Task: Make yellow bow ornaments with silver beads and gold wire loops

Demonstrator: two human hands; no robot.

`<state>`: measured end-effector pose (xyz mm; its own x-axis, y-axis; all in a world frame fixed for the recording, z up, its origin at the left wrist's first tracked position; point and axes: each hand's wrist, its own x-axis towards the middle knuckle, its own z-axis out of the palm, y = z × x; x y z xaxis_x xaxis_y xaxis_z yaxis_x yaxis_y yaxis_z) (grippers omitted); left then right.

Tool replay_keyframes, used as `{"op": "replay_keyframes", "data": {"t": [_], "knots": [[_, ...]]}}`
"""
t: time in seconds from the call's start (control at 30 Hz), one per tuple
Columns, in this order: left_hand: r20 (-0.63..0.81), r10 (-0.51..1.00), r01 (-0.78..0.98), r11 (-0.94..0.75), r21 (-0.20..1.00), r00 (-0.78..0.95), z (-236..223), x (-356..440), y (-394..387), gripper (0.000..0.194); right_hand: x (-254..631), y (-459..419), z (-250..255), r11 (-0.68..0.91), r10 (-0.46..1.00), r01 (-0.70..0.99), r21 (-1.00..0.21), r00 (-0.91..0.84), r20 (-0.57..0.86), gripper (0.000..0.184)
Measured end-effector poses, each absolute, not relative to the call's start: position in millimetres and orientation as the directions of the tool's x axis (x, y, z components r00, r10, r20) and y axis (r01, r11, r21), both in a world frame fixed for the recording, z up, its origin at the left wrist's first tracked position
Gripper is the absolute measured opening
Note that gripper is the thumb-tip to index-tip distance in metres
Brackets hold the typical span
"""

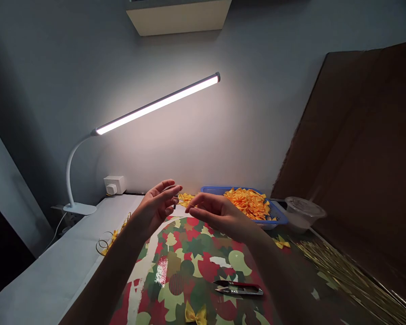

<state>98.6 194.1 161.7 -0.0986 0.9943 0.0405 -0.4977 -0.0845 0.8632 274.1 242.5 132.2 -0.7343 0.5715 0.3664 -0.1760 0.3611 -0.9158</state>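
My left hand (159, 204) is raised above the patterned mat (186, 253), its fingers curled, with a thin dark sliver near the fingertips that is too small to name. Facing it, my right hand (219, 214) has thumb and forefinger drawn together; whatever lies between them, if anything, cannot be made out. A small gap separates the two hands. Below them on the mat lie thread snips (238, 289) with dark blades. A yellow ribbon bow (195, 313) rests at the near edge of the view.
Behind my right hand, a blue basket (277, 219) holds many orange-yellow ribbon pieces (248, 203). A clear lidded tub (304, 214), a bundle of gold ties (352, 275) and another bow (282, 243) lie rightward. Bows with gold ties (113, 239) and a lit lamp (159, 104) stand leftward.
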Motion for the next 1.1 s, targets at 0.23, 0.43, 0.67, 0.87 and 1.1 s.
{"op": "replay_keyframes", "data": {"t": [0.23,0.43,0.67,0.87,1.1], "knots": [[0.046,0.993,-0.485,-0.092,0.87,-0.106,161.0,97.3,193.9,0.045,274.0,243.1,130.7,0.332,0.619,-0.212,-0.919,-0.686,0.382,0.035],[0.053,0.993,-0.453,-0.098,0.886,-0.11,162.2,97.8,193.7,0.044,277.4,243.1,131.8,0.369,0.603,-0.156,-0.916,-0.71,0.364,0.037],[0.073,0.992,-0.389,-0.109,0.915,-0.106,161.4,97.6,193.8,0.038,282.1,242.8,133.9,0.42,0.591,-0.105,-0.901,-0.722,0.36,0.036],[0.089,0.992,-0.358,-0.116,0.926,-0.091,160.3,95.4,194.9,0.039,284.2,242.7,135.3,0.418,0.583,-0.124,-0.9,-0.723,0.371,0.032],[0.092,0.993,-0.335,-0.11,0.936,-0.071,158.6,93.2,195.1,0.036,286.4,242.3,136.4,0.422,0.585,-0.109,-0.9,-0.726,0.362,0.032]]}}
